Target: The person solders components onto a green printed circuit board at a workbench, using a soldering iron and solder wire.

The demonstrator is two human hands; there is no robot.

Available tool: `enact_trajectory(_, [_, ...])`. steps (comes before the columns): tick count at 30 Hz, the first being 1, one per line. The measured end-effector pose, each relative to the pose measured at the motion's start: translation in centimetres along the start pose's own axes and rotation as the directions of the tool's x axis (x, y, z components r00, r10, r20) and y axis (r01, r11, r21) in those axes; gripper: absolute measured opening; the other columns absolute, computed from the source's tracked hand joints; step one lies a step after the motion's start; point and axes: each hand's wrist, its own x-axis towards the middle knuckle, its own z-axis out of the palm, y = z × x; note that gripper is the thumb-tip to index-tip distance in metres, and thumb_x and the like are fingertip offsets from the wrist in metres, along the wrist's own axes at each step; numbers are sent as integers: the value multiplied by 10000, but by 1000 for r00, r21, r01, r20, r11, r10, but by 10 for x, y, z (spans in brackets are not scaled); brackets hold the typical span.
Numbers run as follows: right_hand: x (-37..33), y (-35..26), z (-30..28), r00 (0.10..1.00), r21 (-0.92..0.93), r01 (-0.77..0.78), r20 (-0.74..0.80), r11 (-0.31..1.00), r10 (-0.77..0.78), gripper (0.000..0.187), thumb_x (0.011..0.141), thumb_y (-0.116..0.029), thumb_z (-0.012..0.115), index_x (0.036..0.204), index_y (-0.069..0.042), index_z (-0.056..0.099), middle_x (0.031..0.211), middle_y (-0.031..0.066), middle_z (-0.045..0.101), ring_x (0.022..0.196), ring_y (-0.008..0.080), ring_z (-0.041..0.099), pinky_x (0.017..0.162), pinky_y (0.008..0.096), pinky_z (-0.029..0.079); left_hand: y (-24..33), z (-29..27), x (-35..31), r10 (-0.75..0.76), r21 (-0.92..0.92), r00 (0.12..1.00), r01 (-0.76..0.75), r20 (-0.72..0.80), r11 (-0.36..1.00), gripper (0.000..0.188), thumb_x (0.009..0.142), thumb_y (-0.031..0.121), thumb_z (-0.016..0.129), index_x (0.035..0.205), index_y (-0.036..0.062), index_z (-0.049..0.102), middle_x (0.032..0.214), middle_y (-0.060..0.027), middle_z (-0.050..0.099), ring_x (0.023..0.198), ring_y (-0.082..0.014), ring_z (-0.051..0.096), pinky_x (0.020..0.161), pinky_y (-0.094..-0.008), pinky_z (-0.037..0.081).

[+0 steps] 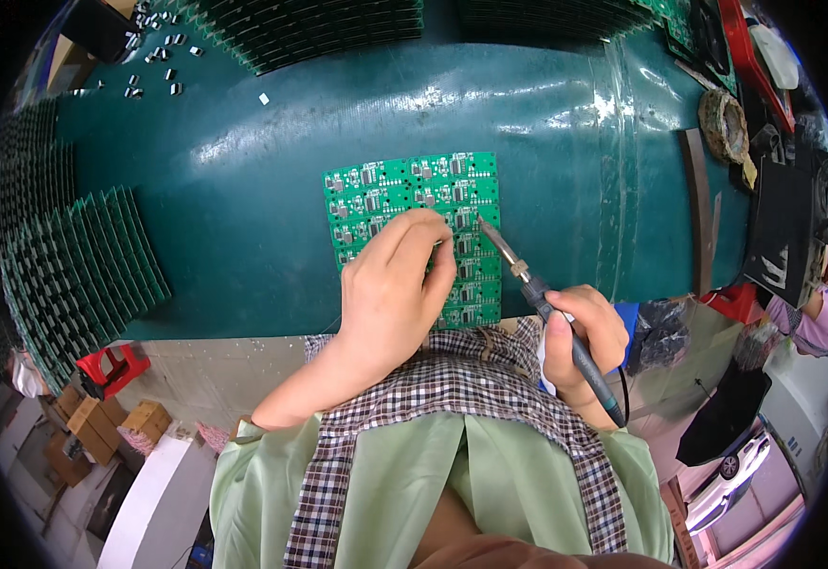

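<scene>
A green panel of several joined circuit boards [366, 203] lies on the teal table mat [243, 218] in front of me. My left hand [383, 289] rests over the middle of the panel with thumb and fingertips pinched together; what they hold, if anything, is too small to make out. A soldering iron [533, 290] is gripped by its handle in my right hand [588, 334], just off the panel's right edge. Its metal tip slants up and left to the panel's right side, at or very near the board surface, a little right of my left fingertips.
Racked rows of green boards [91, 275] stand at the left, with more stacked boards [309, 33] along the back. Small metal parts [163, 52] lie scattered at the back left. A dark bar [695, 209] and a tape roll [723, 125] sit at the right.
</scene>
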Motion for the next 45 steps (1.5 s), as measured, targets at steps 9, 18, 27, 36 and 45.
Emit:
enact_trajectory(9, [4,3,5,999,-24,31,36,999,-30,134,739,-46,669,846,28,633,667,122,633,543,227,619,491,296,483,-8,8,3,116,99,992,-110,-58,989,165,739,-7,656,878,31,575,904,-83,612,718,-263,631,591,-346,517])
enact_trajectory(18, [1,2,8,999,-16,39,38,999,-38,142,768,-61,666,868,31,624,665,120,632,536,226,619,485,291,482,-5,9,3,36,85,999,-32,-40,996,168,734,-34,666,879,24,603,916,-93,612,803,-259,632,666,-331,507])
enact_trajectory(27, [-3,1,10,997,-33,65,38,997,-64,143,764,-56,664,867,35,623,641,114,620,516,225,609,466,294,467,-5,3,5,-50,91,996,44,68,995,151,744,-3,684,883,37,643,936,-58,591,714,-200,605,598,-304,476])
enact_trajectory(36, [4,0,6,1000,-47,-4,10,999,4,128,727,-36,661,831,34,637,645,112,627,519,215,604,477,287,462,-6,3,6,-49,30,999,49,12,998,150,755,-13,665,879,29,592,916,-73,593,740,-207,601,601,-306,473])
enact_trajectory(45, [6,2,10,999,-48,2,39,999,0,154,726,-38,672,862,25,638,655,113,636,523,214,611,478,281,468,-9,9,10,24,89,999,-20,-39,996,142,761,-3,663,883,36,602,920,-85,584,783,-255,611,635,-335,489])
